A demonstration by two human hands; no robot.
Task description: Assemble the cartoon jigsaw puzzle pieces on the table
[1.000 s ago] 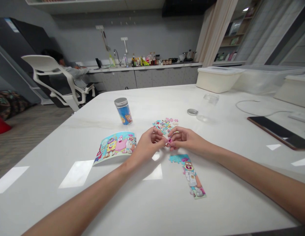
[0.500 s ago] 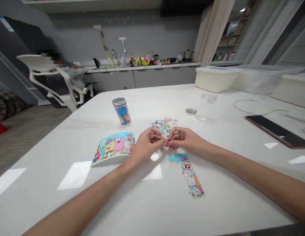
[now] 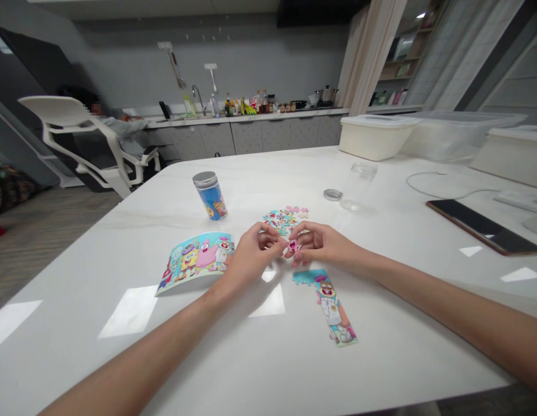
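Note:
A small pink puzzle piece (image 3: 293,246) is pinched between the fingertips of both hands above the white table. My left hand (image 3: 255,249) grips its left side, thumb and forefinger together, while my right hand (image 3: 324,245) grips the right side. Just below the hands lies a joined strip of puzzle (image 3: 331,306), with a light-blue row at its top and a cartoon figure down its length. Behind the fingers is a pile of loose puzzle pieces (image 3: 278,218), partly hidden by the hands. A curved picture sheet (image 3: 197,257) with cartoon figures lies left of my left hand.
A silver-lidded jar (image 3: 210,196) stands at the back left. Right of the pile are a metal lid (image 3: 333,195), a clear jar (image 3: 359,186), a phone (image 3: 483,226) and a cable. Storage boxes (image 3: 376,138) line the far right. A person sits in a white chair (image 3: 78,136) beyond the table.
The pink piece has turned between the fingers and shows more of its face. Both hands stay in nearly the same place over the table. The camera view has shifted slightly.

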